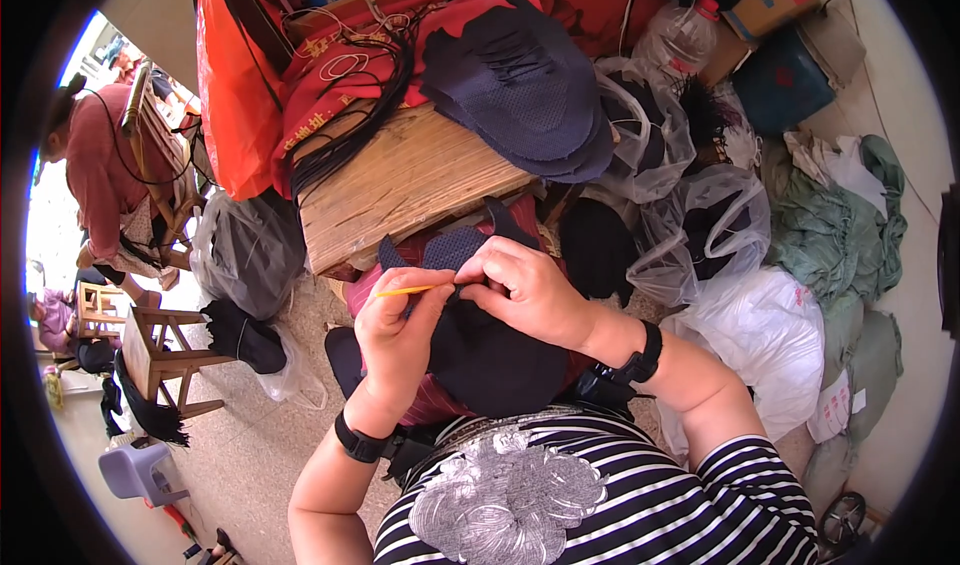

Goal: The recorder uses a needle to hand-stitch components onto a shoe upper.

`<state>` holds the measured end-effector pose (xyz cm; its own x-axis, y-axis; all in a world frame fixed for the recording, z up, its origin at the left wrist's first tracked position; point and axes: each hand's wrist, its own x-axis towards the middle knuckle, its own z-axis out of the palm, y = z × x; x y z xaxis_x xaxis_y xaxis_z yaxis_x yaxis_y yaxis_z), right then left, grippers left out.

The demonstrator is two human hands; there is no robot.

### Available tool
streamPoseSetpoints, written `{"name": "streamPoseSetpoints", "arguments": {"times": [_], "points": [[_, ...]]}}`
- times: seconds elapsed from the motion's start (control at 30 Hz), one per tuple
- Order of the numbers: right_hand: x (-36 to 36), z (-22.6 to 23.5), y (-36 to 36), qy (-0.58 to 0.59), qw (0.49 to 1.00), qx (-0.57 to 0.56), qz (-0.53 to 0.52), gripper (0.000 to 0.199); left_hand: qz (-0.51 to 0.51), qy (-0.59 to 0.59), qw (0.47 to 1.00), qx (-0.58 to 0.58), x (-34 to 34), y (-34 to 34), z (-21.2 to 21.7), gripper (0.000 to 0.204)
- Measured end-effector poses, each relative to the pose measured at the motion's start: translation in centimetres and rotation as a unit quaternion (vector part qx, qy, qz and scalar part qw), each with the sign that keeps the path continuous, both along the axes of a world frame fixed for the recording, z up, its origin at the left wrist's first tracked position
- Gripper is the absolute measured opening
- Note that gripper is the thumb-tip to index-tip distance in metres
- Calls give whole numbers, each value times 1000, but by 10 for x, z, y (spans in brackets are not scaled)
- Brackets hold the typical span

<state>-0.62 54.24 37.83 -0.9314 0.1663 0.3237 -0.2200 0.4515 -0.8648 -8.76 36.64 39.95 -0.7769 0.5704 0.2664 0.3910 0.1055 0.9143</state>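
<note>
My left hand [392,317] is closed in a pinch, with a thin yellow stick [405,291] lying across its fingers. Close beside it, my right hand [528,290] has thumb and fingers pressed together at the edge of a dark blue textured fabric piece [455,248]. The fingertips of both hands nearly meet, and they hide the spot where stick and cloth come together. Black cloth [490,360] covers my lap under the hands. A stack of dark blue fabric pieces [520,85] rests on the wooden table ahead, next to a bundle of black cords [385,115].
The wooden table [400,185] stands just beyond my knees. Clear plastic bags [705,225] and a white sack [750,325] crowd the right side. At left are a wooden stool [165,355], a grey bag [250,250] and a seated person [105,180].
</note>
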Motion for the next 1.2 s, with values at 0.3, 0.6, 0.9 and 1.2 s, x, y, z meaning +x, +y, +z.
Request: {"name": "streamPoseSetpoints", "arguments": {"times": [0.3,0.6,0.9,1.2], "points": [[3,-1,10,-33,996,-63,53,13,13,-162,987,-15,3,-7,4,19],[3,2,5,-50,997,-43,32,11,-3,-124,986,-109,1,-11,11,12],[2,0,4,-49,998,-15,25,12,0,-308,951,22,-1,-11,3,16],[-2,-13,3,87,988,116,59,14,-33,104,960,-259,-9,-39,25,5]]}}
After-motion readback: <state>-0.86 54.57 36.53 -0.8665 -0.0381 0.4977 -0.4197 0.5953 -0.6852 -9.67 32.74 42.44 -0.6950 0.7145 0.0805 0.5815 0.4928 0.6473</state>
